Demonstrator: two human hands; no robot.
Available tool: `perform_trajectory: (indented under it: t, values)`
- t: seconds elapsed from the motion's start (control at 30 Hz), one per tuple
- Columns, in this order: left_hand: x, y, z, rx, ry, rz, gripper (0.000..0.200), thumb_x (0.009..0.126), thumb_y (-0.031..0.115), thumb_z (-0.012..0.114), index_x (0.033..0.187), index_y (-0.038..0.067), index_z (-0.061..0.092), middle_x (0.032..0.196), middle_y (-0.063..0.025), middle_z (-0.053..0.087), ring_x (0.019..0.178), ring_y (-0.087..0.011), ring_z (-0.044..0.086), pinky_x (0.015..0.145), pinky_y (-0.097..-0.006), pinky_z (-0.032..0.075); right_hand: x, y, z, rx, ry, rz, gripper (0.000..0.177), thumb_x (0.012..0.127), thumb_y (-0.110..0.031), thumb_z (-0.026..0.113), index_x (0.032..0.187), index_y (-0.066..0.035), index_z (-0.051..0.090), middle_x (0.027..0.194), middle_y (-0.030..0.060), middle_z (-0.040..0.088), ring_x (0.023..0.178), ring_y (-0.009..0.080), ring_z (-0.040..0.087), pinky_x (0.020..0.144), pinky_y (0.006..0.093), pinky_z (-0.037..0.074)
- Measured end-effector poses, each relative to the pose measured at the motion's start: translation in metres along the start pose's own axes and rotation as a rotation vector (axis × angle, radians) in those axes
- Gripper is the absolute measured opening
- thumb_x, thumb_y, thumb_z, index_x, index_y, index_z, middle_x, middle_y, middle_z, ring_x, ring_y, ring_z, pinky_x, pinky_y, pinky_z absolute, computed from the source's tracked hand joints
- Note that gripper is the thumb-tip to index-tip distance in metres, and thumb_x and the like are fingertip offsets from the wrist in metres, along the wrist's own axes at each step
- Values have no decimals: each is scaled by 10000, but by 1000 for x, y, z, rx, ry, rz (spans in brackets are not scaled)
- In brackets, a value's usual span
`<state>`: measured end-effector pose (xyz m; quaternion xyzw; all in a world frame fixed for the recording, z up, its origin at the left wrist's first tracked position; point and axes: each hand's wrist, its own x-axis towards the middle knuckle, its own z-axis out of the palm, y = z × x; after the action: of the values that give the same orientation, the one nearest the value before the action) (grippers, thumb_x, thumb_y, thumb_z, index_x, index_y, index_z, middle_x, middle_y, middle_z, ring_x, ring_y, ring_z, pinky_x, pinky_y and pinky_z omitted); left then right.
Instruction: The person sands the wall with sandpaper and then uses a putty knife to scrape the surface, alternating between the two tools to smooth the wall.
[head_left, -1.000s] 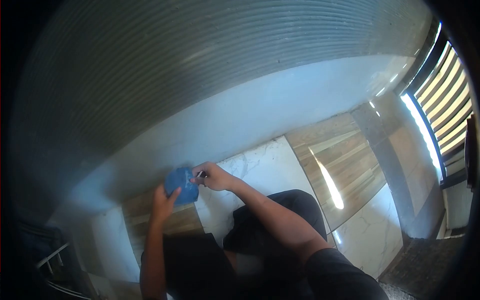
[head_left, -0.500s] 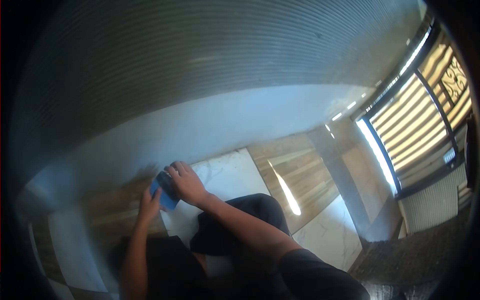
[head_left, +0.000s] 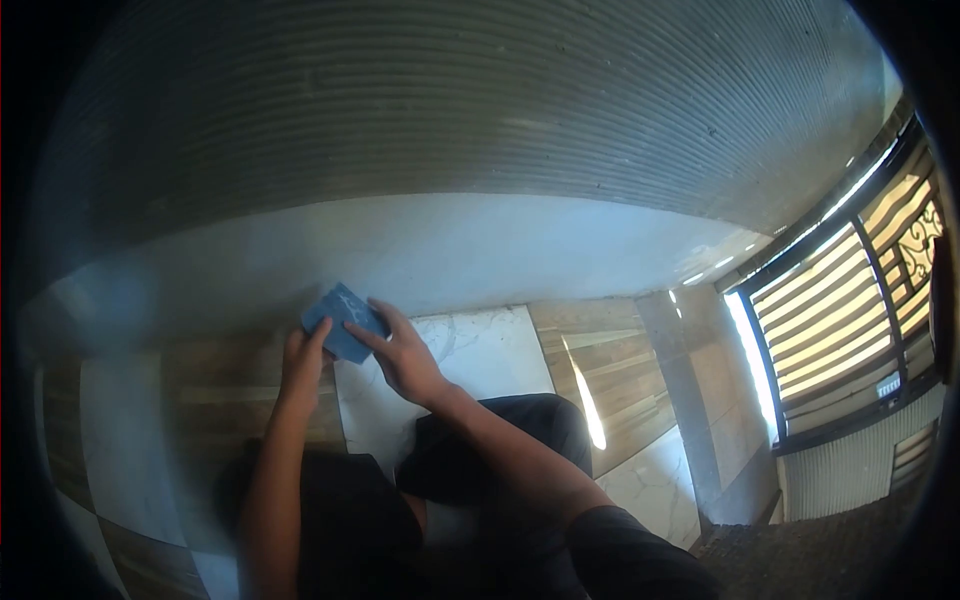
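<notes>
A small flat blue rectangular piece (head_left: 345, 318) with pale marks on its face is held up between my two hands, above the floor and in front of the low white wall. My left hand (head_left: 305, 352) grips its lower left edge, thumb on the face. At the right edge, my right hand (head_left: 405, 355) holds it with the thumb across the front and the other fingers at the side. What the piece is exactly cannot be made out.
A corrugated sheet wall (head_left: 450, 120) rises above the white base wall (head_left: 480, 240). White marble-look tiles (head_left: 480, 350) and wood-look tiles (head_left: 600, 345) cover the floor. My bent knee (head_left: 530, 420) is below my right arm. A barred gate (head_left: 830, 310) stands at the right.
The blue piece has turned so its marked face shows more fully. My right hand has moved from over its top to its right edge. The camera view has shifted slightly.
</notes>
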<state>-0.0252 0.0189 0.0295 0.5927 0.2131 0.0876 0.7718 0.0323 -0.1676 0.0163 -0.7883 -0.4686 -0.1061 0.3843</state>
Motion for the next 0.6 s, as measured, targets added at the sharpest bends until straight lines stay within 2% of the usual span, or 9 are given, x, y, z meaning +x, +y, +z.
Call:
perform_trajectory:
  t: [0.07,0.2,0.3,0.37,0.4,0.47,0.53,0.57,0.6]
  values:
    - [2,2,6,-64,8,-13,392,992,347,664,1141,-16,667,998,-68,687,866,-140,648,734,-298,511,-2,1,-11,17,90,171,605,845,47,618,1413,-161,607,1550,283,342,1420,477,377,1145,502,394]
    - [11,-12,-6,118,-97,38,364,986,310,678,1172,-2,654,1013,-60,691,869,-136,649,742,-299,513,-3,20,-21,35,43,225,621,798,-29,677,1407,-116,597,1564,299,311,1456,510,301,1174,557,334]
    - [22,-32,-11,240,-140,19,371,971,262,701,1221,-3,631,1049,-62,688,903,-138,648,769,-305,514,-2,7,-25,-184,-221,157,896,705,-267,809,1488,-16,453,1593,325,242,1521,532,129,1209,660,194]
    - [23,-40,-16,301,-159,-16,391,963,236,713,1255,-5,615,1086,-70,684,934,-141,648,785,-309,515,3,-5,-18,-230,-370,142,967,753,-345,808,1498,72,356,1590,330,255,1537,506,109,1212,661,182]
    - [22,-40,-18,291,-138,-16,407,958,220,716,1277,-6,602,1133,-78,673,985,-157,644,825,-320,517,-3,0,3,-170,-242,140,935,763,-338,799,1461,102,358,1580,343,266,1523,526,141,1205,653,208]
    - [15,-33,-16,307,-146,-21,425,954,204,720,1298,-8,589,1179,-87,662,1036,-172,641,865,-332,520,-2,5,18,-54,-57,185,849,754,-322,797,1392,75,401,1441,340,421,1416,521,359,1151,607,324]
    - [6,-22,-16,314,-183,16,492,955,191,714,1368,-11,539,1286,-109,617,1135,-219,622,941,-362,517,4,5,-1,120,-99,275,814,740,-310,799,1355,62,416,1335,316,477,1304,504,451,1081,580,388]
    - [12,-33,-33,334,-204,17,492,955,191,714,1368,-11,539,1286,-109,617,1135,-219,622,941,-362,517,8,5,-12,293,-167,329,778,727,-297,802,1317,49,431,1228,292,534,1193,487,544,1011,553,452]
    - [24,-50,-62,406,-218,53,527,963,207,708,1399,-12,509,1308,-119,603,1171,-244,606,978,-386,503,6,8,-12,297,-144,337,778,727,-297,802,1317,49,431,1228,292,534,1193,487,544,1011,553,452]
